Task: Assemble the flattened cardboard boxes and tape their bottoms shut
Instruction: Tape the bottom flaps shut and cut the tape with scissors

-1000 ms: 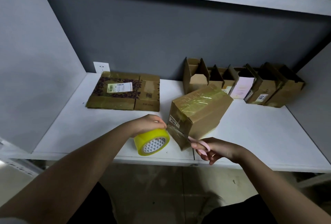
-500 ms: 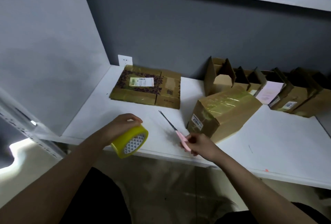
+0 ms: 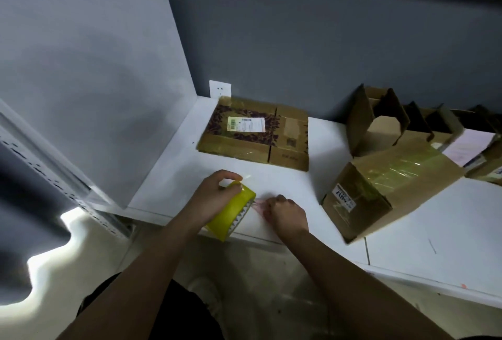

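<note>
My left hand [image 3: 214, 196] grips a yellow tape roll [image 3: 231, 212] over the front edge of the white shelf [image 3: 423, 233]. A short loose tape end sticks up by my thumb. Right beside the roll, my right hand [image 3: 285, 213] is curled around the pink scissors [image 3: 258, 205], which show only as a blurred pink streak. The assembled cardboard box [image 3: 391, 190] lies on its side to the right, glossy tape across it, apart from both hands. A stack of flattened boxes [image 3: 255, 133] lies behind the hands near the wall.
Several open assembled boxes [image 3: 380, 119] stand in a row along the dark back wall at right. A white wall socket [image 3: 220, 89] sits behind the flat stack. A grey side panel [image 3: 95, 81] closes off the left.
The tape has been cut free from the box. My right hand has carried the scissors left to the tape roll, and the blades no longer point up. The view has swung left.
</note>
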`<state>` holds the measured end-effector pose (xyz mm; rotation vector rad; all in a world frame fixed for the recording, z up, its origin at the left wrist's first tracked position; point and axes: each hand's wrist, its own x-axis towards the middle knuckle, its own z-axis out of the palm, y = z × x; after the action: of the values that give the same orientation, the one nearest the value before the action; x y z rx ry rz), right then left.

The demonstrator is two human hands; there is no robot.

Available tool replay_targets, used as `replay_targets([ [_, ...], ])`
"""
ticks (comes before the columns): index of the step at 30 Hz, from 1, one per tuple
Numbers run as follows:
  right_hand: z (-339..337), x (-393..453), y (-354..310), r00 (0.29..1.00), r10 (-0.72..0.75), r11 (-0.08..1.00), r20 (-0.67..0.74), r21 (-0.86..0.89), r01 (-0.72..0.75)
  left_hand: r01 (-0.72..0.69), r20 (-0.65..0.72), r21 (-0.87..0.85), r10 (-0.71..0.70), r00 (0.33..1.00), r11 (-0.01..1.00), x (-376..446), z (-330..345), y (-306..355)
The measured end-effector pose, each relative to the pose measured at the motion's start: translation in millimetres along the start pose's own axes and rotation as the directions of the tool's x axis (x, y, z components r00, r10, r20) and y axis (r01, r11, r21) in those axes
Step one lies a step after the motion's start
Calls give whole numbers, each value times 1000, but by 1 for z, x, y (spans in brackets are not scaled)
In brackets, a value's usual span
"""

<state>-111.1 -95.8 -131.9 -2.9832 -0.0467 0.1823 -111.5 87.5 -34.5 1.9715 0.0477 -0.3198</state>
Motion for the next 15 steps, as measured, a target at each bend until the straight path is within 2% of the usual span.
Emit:
replay_targets([
  [3,-4,-4,5,997,-68,998,29,-14,68,-51,35,-3,51,998,999,-4,5,5],
  [5,-13,-10,8,996,-87,996,-8,-16,87,-73,54,-17,73,996,997,-7,8,9],
  [6,-18,-13,9,996,-51,993,-78,107,59,-80,60,-29,82,995,996,-8,10,11],
  [7,-26,-17,8,985,46,944,-167,329,12,-91,63,-38,93,994,995,-10,12,13],
  [8,-34,-20,5,960,177,812,-218,584,-17,-103,64,-41,106,992,994,-11,13,14],
  [9,-45,-23,3,922,294,627,-253,779,14,-111,64,-40,113,991,993,-12,14,15],
  [10,-56,-25,2,887,362,491,-286,868,80,-116,64,-38,118,991,993,-13,15,16],
  [11,-69,-29,2,877,366,423,-312,895,142,-126,64,-36,128,990,991,-15,17,17],
  [13,-91,-37,0,916,221,380,-334,895,235,-150,68,-34,152,986,988,-18,22,19],
  [15,-102,-41,-1,952,62,432,-299,868,244,-161,70,-36,163,984,986,-20,26,21],
])
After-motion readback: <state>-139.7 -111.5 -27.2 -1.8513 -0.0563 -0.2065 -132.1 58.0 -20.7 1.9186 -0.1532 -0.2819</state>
